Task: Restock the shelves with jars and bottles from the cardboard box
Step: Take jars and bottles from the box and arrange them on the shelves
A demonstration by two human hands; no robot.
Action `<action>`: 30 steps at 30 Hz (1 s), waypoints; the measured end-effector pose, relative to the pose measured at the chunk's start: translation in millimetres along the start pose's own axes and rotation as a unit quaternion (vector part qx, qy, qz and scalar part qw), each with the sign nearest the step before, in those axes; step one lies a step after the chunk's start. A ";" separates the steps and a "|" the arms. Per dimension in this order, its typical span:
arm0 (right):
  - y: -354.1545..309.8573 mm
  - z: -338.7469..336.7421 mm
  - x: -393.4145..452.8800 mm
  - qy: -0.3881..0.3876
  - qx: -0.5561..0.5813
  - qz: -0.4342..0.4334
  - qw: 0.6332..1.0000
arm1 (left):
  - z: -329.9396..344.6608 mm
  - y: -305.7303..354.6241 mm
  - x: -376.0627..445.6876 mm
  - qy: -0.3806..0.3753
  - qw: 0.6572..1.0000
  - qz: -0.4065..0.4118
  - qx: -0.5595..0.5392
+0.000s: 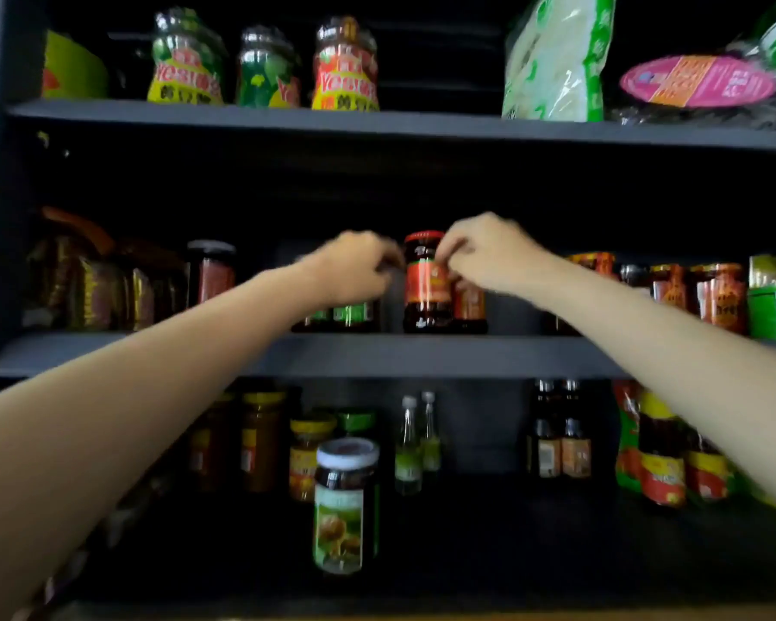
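Both my arms reach to the middle shelf (pixel 153 351) of a dark shelf unit. My left hand (pixel 355 266) grips the top of a dark jar with a green label (pixel 352 313); the hand hides the jar's lid. My right hand (pixel 484 255) has its fingers curled against the right side of a red-lidded jar with a red and orange label (pixel 426 284), which stands upright on the shelf. Another red-labelled jar (pixel 469 307) stands just behind and to the right of it. The cardboard box is not in view.
The top shelf (pixel 422 123) carries three Yes-labelled jars (pixel 184 60) and bags of noodles (pixel 556 60). Further red-labelled jars (pixel 717 298) stand on the right of the middle shelf, brown packets (pixel 90 284) on its left. The bottom shelf holds a white-lidded jar (pixel 346 504), small bottles (pixel 415 445) and sauce bottles (pixel 661 454).
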State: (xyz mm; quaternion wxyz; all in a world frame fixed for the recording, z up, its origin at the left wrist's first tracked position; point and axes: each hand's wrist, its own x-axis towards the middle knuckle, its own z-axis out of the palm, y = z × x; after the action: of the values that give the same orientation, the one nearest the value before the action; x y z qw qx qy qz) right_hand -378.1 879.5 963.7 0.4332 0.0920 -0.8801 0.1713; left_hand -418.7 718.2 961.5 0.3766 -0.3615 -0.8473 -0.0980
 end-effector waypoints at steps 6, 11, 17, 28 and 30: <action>-50.4 18.3 -123.8 0.122 0.008 -0.311 0.942 | 3.9 -3.8 -132.4 0.183 0.960 0.213 0.015; -36.9 92.5 -166.8 -0.133 -0.044 -0.145 0.979 | 46.3 -47.6 -189.1 0.034 0.981 0.185 0.039; -33.4 137.5 -148.3 -0.187 0.126 0.158 0.961 | 76.7 -90.1 -201.3 -0.104 0.994 -0.028 -0.009; -19.4 175.1 -139.1 -0.177 0.261 0.282 0.906 | 90.7 -110.9 -200.7 -0.152 0.979 -0.081 -0.112; -10.2 167.1 -133.2 -0.137 0.249 0.299 0.911 | 92.7 -112.7 -196.5 -0.153 0.977 -0.084 -0.122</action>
State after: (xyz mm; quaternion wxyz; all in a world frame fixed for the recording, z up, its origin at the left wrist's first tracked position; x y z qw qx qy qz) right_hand -416.1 808.2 765.5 0.2005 -0.0477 -0.8459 0.4919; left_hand -459.3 571.8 769.6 0.1858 -0.3432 -0.9038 -0.1756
